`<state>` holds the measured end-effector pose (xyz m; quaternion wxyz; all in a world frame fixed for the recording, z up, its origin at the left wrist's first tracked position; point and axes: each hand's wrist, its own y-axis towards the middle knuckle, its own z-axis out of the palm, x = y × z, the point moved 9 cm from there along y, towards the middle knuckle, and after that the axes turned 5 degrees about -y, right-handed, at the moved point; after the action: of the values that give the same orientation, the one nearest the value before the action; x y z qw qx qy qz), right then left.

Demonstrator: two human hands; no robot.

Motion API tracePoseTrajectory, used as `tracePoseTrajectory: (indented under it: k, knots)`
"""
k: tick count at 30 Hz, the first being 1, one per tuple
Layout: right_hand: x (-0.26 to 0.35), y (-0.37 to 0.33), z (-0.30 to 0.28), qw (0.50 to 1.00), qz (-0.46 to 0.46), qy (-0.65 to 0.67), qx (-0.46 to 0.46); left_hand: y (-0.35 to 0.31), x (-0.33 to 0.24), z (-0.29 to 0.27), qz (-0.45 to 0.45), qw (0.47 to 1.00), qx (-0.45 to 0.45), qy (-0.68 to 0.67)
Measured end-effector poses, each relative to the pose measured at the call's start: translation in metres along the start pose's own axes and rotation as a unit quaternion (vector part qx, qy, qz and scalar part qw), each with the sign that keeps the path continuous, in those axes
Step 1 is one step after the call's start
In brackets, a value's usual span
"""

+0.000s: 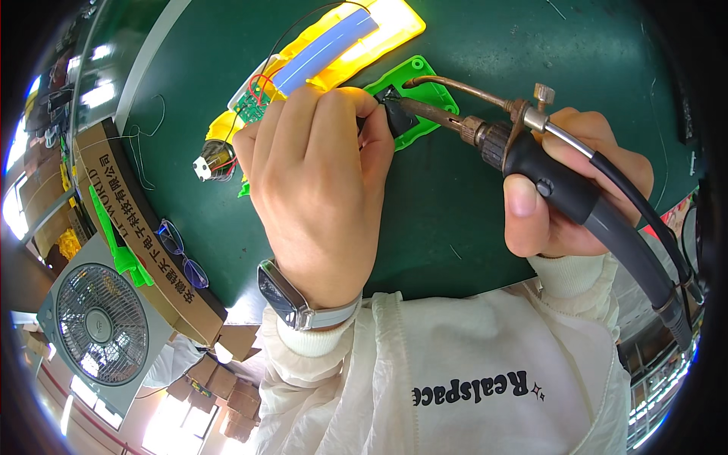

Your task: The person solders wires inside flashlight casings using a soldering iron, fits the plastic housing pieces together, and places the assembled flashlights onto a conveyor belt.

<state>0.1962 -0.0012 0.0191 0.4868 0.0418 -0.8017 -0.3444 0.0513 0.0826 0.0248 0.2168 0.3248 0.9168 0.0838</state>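
My right hand [561, 236] grips a soldering iron [557, 178] with a metal feed tube [432, 79] along it. Its tip touches or almost touches a black part [400, 120] in a green plastic shell [436, 94]. Right at that part, my left hand [315, 171] is closed with fingertips pinched; whatever lies between them is hidden. Beyond my left hand rests a yellow plastic shell [406, 24] bearing a blue cylindrical cell [326, 51]. Next to the cell are a small green circuit board [250, 106] with red and black wires, and a small cylindrical part [216, 161] with a white end.
A long cardboard box [163, 250] edges the dark green tabletop [447, 227] on the left, with blue-rimmed glasses [183, 254] beside it. Thin loose wire [140, 155] lies nearby. A grey box fan [98, 324] stands at the lower left. The iron's cable runs off to the lower right.
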Motion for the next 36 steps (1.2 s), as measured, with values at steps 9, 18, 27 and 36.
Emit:
tracePoseTrajectory:
  k: [9, 18, 27, 36]
  knots:
    - [-0.0016, -0.0020, 0.0007, 1.000, -0.003, 0.012, -0.016, 0.0003, -0.0004, 0.0004, 0.003, 1.000, -0.003, -0.003]
    - [-0.0009, -0.0016, 0.0004, 1.000, -0.007, 0.002, -0.010, 0.0008, -0.0011, 0.0004, 0.007, 1.000, 0.001, 0.003]
    - [0.0016, -0.0003, -0.0006, 1.000, -0.012, -0.010, 0.004, 0.0005, -0.0009, 0.0004, 0.010, 1.000, 0.000, 0.008]
    - [0.0023, 0.0009, 0.0012, 0.999, -0.005, -0.024, 0.025, 0.0001, -0.0013, 0.0003, 0.010, 1.000, -0.002, 0.008]
